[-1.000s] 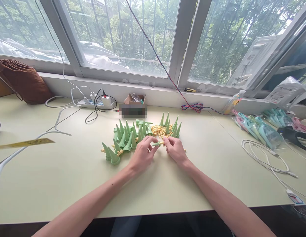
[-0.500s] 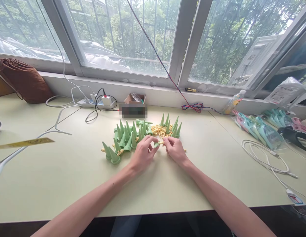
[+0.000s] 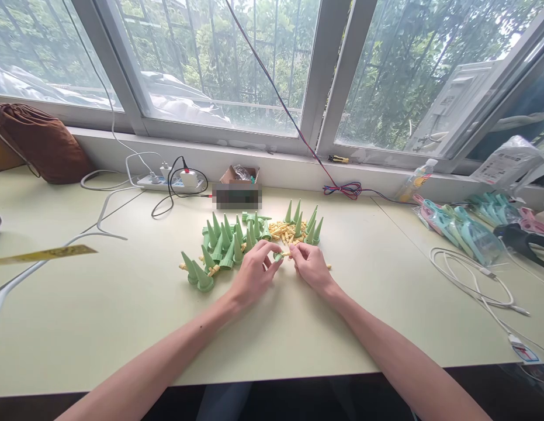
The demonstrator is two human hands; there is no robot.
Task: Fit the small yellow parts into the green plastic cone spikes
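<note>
My left hand (image 3: 254,272) pinches a small green cone (image 3: 278,256) lying sideways between the two hands. My right hand (image 3: 311,265) is closed on a small yellow piece (image 3: 288,254) at the cone's wide end. Just behind the hands lie a heap of green cones (image 3: 228,240), a pile of yellow pieces (image 3: 286,231) and several upright cones (image 3: 310,225). Two cones with yellow pieces (image 3: 196,273) stand to the left of my left hand.
A pale green table (image 3: 100,304) runs under a window. A power strip with cables (image 3: 170,181) and a brown bag (image 3: 41,143) lie at the back left. A small cardboard box (image 3: 239,175) sits behind the cones. Pastel clips in bags (image 3: 464,231) and a white cable (image 3: 477,280) lie at the right.
Almost nothing has moved; the fingers of both hands have shifted slightly around the cone and the yellow piece.
</note>
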